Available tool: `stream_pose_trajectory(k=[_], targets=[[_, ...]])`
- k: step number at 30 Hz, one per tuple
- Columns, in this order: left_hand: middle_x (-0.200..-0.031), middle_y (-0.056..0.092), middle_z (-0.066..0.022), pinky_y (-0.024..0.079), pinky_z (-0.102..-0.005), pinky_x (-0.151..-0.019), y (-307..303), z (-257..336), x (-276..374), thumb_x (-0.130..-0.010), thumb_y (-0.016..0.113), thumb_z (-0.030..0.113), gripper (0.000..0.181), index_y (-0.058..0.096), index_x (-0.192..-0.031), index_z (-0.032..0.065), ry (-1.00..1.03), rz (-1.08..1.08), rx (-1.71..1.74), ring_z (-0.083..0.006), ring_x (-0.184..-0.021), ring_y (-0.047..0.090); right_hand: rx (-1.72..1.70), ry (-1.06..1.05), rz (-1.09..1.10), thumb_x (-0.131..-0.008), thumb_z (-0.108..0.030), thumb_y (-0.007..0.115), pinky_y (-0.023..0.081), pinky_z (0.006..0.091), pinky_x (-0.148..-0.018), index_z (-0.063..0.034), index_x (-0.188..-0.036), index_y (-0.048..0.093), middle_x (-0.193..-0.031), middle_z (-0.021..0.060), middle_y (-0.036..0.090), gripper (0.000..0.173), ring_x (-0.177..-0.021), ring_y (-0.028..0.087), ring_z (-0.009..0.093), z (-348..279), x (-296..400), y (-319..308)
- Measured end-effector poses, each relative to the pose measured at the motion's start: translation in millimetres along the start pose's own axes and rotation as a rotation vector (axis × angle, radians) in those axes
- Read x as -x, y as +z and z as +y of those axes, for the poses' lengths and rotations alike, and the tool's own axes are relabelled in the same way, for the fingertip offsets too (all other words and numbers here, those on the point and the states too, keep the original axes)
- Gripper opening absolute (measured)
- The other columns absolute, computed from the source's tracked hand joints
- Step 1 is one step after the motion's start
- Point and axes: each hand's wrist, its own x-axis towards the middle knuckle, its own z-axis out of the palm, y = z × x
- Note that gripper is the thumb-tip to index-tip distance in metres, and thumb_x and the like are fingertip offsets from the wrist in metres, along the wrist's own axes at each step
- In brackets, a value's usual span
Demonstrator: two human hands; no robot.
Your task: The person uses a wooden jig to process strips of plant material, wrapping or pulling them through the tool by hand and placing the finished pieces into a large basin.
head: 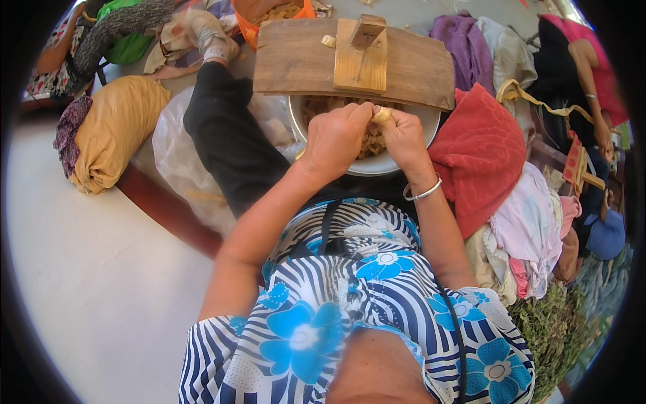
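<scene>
My left hand (335, 135) and my right hand (405, 135) meet over a metal basin (298, 123). Pinched between their fingertips is a small tan strip (382, 116), curled or folded; its material is hard to tell. The right fingers hold most of it, and the left fingertips press against its near side. Many similar tan pieces (372, 146) lie in the basin under my hands. A wooden board (295, 58) rests across the basin's far side. On it sits a lighter wooden plate (348, 68) with a raised wood block (368, 30). A loose tan piece (328, 40) lies on the board.
An orange container (245, 22) of tan pieces stands beyond the board. Red cloth (479, 156) and piled fabrics (527, 222) lie to the right, dried plants (547, 328) nearer. At left are a yellow cloth bundle (118, 129) and plastic bag (176, 146). Other people sit nearby.
</scene>
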Motion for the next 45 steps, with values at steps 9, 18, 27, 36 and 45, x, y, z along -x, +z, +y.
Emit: stream_pose_trajectory(k=[9, 18, 27, 36, 45], targets=[[-0.103, 0.063, -0.0133, 0.051, -0.0401, -0.072, -1, 0, 10, -0.079, 0.065, 0.01, 0.034, 0.06, -0.112, 0.0037, -0.024, -0.047, 0.31, -0.0339, -0.087, 0.063, -0.771, 0.245, -0.281, -0.092, -0.017, 0.06, 0.049, 0.0271, -0.081, 0.0037, -0.1, 0.064, -0.107, 0.0072, 0.063, 0.023, -0.09, 0.062, 0.016, -13, 14, 4], [-0.076, 0.062, -0.0136, 0.048, -0.0381, -0.066, 4, 4, -14, -0.09, 0.055, 0.022, 0.021, 0.062, -0.094, 0.0024, -0.47, -0.109, 0.457, -0.0336, -0.071, 0.061, 0.178, -0.48, 0.256, -0.083, -0.004, 0.061, 0.041, 0.0315, -0.092, 0.0015, -0.088, 0.067, -0.117, 0.0135, 0.056, 0.009, -0.106, 0.054, 0.024, -26, 10, 13], [-0.073, 0.06, -0.0061, 0.045, -0.0301, -0.058, -10, -7, 28, -0.093, 0.055, 0.013, 0.013, 0.059, -0.09, 0.0018, -0.407, -0.125, 0.518, -0.0179, -0.066, 0.059, -0.185, -0.355, 0.294, -0.086, -0.006, 0.063, 0.043, 0.0235, -0.084, -0.0007, -0.106, 0.064, -0.109, 0.0066, 0.062, 0.021, -0.098, 0.056, 0.012, -18, -2, -1], [-0.077, 0.06, -0.0121, 0.047, -0.0382, -0.058, -32, 1, 11, -0.084, 0.062, 0.009, 0.009, 0.061, -0.092, 0.0053, -0.022, 0.003, -0.067, -0.0337, -0.069, 0.06, -0.205, -0.121, 0.119, -0.089, -0.014, 0.064, 0.047, 0.0211, -0.062, 0.0001, -0.104, 0.064, -0.084, 0.0017, 0.062, 0.021, -0.072, 0.056, 0.007, -30, 16, -1], [-0.06, 0.052, -0.0013, 0.036, -0.0297, -0.045, -39, -19, 36, -0.095, 0.055, 0.022, 0.022, 0.058, -0.086, 0.0022, -0.421, -0.301, 0.404, -0.0141, -0.048, 0.047, -0.164, -0.135, 0.151, -0.09, -0.015, 0.063, 0.045, 0.02, -0.054, -0.0008, -0.096, 0.068, -0.072, 0.0004, 0.062, 0.016, -0.061, 0.053, 0.006, -24, 18, 3]])
